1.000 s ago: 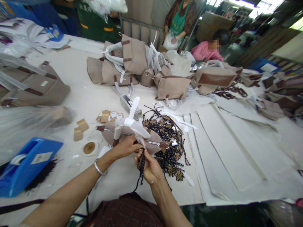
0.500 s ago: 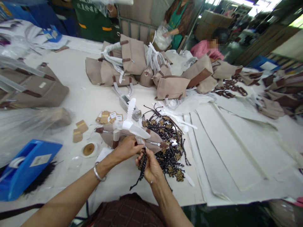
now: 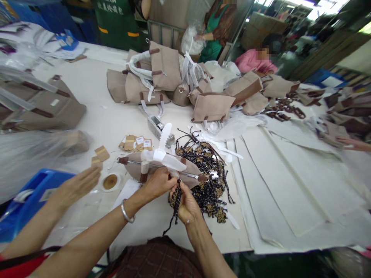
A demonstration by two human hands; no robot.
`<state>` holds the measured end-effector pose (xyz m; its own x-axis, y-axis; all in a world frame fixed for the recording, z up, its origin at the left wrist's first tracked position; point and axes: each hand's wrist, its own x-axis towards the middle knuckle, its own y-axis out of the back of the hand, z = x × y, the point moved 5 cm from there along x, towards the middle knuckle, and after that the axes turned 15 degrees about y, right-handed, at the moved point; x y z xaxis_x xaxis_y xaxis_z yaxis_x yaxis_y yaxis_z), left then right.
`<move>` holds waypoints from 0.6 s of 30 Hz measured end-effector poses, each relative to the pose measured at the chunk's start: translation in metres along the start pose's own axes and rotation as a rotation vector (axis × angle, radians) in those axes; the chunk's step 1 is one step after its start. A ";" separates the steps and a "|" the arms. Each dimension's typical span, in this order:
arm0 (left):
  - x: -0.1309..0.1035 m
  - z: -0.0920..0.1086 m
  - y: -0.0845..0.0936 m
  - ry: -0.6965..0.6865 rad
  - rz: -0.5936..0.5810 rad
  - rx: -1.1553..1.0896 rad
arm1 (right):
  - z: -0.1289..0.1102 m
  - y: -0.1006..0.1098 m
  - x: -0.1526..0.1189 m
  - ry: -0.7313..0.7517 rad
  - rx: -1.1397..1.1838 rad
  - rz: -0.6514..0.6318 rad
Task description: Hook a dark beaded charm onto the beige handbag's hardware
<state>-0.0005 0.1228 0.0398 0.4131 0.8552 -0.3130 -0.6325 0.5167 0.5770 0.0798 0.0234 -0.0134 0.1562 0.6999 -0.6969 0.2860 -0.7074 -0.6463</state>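
A beige handbag (image 3: pixel 185 165) with brown trim and handles wrapped in white lies in front of me, its zipper facing up. My left hand (image 3: pixel 159 184), with a silver bangle at the wrist, is closed in a pinch at the lower end of the near handle; the exact grip is partly hidden. Close beside it, my right hand (image 3: pixel 187 202) is closed around a black braided charm (image 3: pixel 174 200) with a dangling cord, held against the bag's near side. To the right lies a heap of similar charms (image 3: pixel 208 181) with leopard-patterned pieces.
From the left, a co-worker's hand (image 3: pixel 82 183) reaches near cardboard tags (image 3: pixel 101 153). A tape roll (image 3: pixel 110 182) and a blue dustpan (image 3: pixel 43 177) lie there too. Farther back are a grey metal device (image 3: pixel 156 126) and piled beige bags (image 3: pixel 165 69). Paper sheets (image 3: pixel 290 185) cover the right side.
A co-worker's arm has come in from the left over the blue dustpan. My hands keep nearly the same place at the bag and charm. The view has shifted slightly.
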 end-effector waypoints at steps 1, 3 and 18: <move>0.000 0.001 0.000 0.006 -0.020 -0.008 | 0.000 0.001 0.000 -0.003 -0.001 0.004; 0.001 0.002 0.001 0.012 -0.048 -0.035 | 0.000 0.003 0.000 -0.005 -0.004 0.002; -0.022 0.001 0.006 -0.282 -0.395 -0.202 | -0.018 0.007 -0.003 -0.032 -0.313 -0.289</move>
<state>-0.0126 0.1073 0.0509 0.7883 0.5641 -0.2457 -0.4955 0.8187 0.2901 0.0982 0.0177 -0.0100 -0.0002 0.8582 -0.5133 0.5879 -0.4151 -0.6943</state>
